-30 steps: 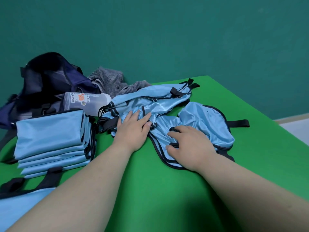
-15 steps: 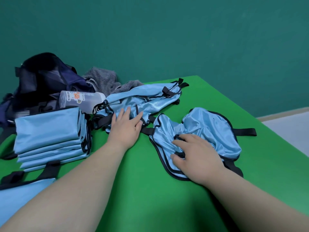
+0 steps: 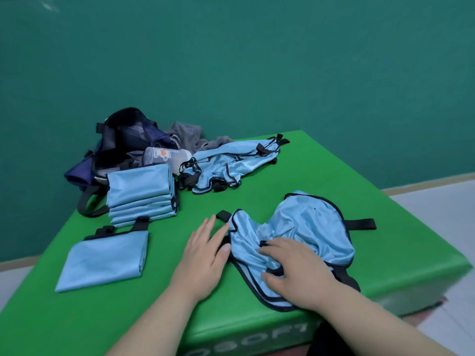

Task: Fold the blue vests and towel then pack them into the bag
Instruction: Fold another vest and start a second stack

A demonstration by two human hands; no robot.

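Observation:
A crumpled blue vest (image 3: 311, 222) with black trim lies at the front right of the green table (image 3: 167, 319). My right hand (image 3: 295, 272) lies on its near part, fingers curled into the bunched fabric. My left hand (image 3: 205, 253) rests flat on the table, fingertips at the vest's left edge by a black strap. Farther back lies a heap of unfolded blue vests (image 3: 231, 163). A stack of folded vests (image 3: 141, 194) stands at the left, with a single folded vest (image 3: 105, 260) in front of it. The dark navy bag (image 3: 120, 142) gapes open at the back left, and the grey towel (image 3: 190, 134) is bunched behind it.
A clear plastic bottle (image 3: 164, 156) lies between the bag and the vest heap. The table's right edge and front edge run close to the vest I hold. A teal wall stands behind the table. Pale floor shows at the right.
My right hand has dragged one vest away from the heap toward the front edge. My left hand left the heap and came to that vest's left edge.

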